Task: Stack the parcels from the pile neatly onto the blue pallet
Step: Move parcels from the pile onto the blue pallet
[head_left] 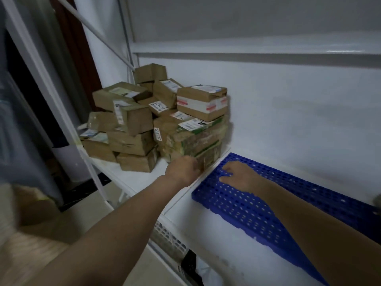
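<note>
A white shelf [144, 178] is seen running from left to lower right along a pale wall [299, 112], with its front edge lying diagonally from mid left down to the bottom centre. The blue pallet [268, 207] is laid flat on the right part of the shelf, close to the wall; its whole perforated top is bare except where the right hand is set, and a strip of white shelf is left between its front edge and the shelf edge. The pile [156, 120] of brown parcels is heaped on the left part of the shelf, reaching back into the corner, with loose boxes tilted at the left and a squarer stack at the right. A green-printed box [193, 141] is seen at the bottom right of the pile, its near corner just beside the pallet's left end. A taped box [202, 102] is set on top of it. Bare shelf is left in front of the pile. The left hand [182, 168] is held against the near lower corner of the green-printed box, fingers curled round that corner. The right hand [239, 175] is laid flat on the pallet's left end, fingers spread and straight, nothing held.
</note>
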Demonstrator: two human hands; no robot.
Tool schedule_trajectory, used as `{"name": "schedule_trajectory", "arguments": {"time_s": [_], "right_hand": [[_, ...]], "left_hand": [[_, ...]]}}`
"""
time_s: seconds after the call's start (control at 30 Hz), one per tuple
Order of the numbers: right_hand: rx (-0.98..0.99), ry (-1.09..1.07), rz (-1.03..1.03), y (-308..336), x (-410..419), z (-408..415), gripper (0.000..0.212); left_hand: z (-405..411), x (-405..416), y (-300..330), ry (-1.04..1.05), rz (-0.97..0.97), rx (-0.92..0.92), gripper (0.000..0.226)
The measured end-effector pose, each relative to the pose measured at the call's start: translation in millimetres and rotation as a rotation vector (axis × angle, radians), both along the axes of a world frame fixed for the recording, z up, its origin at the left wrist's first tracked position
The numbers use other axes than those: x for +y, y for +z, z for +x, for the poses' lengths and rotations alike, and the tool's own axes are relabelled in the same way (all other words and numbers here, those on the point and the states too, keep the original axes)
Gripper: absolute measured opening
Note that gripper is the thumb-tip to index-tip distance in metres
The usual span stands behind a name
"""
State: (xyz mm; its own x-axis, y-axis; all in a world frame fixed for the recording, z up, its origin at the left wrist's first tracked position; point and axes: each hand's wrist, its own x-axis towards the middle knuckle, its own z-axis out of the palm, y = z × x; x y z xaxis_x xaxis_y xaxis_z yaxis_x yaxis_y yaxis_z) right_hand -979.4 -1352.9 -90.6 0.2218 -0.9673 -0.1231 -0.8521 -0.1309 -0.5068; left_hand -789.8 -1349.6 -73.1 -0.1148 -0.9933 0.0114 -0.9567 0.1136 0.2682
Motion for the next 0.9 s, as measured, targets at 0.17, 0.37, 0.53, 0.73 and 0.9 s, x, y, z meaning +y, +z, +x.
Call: {"name": "schedule_trajectory", "arguments": {"time_s": [0.17, 0.37, 0.53, 0.73, 0.9], "right_hand": [[-0.047, -0.094, -0.141, 26.6, -34.8, 69.8, 0.026], [0.013, -0.167, -0.294, 69.3, -83.8, 159.4, 0.028], [-0.014, -0.242, -0.361, 89.8, -115.7, 218.8, 0.016], [-0.044, -0.349, -0.374, 90.8, -142.8, 250.8, 0.008], [0.032, -0.423, -0.348, 92.1, -162.5, 244.3, 0.010]], "left_hand": [[64.7, -38.6, 20.2, -0.050, -0.023, 0.026, 0.026], [141.7, -95.1, 45.9, -0.155, -0.065, 0.056, 0.018], [190.7, -136.1, 60.0, -0.266, -0.102, 0.132, 0.022], [207.1, -169.4, 70.7, -0.422, -0.087, 0.286, 0.018], [201.3, -191.3, 74.9, -0.416, -0.046, 0.400, 0.021]]}}
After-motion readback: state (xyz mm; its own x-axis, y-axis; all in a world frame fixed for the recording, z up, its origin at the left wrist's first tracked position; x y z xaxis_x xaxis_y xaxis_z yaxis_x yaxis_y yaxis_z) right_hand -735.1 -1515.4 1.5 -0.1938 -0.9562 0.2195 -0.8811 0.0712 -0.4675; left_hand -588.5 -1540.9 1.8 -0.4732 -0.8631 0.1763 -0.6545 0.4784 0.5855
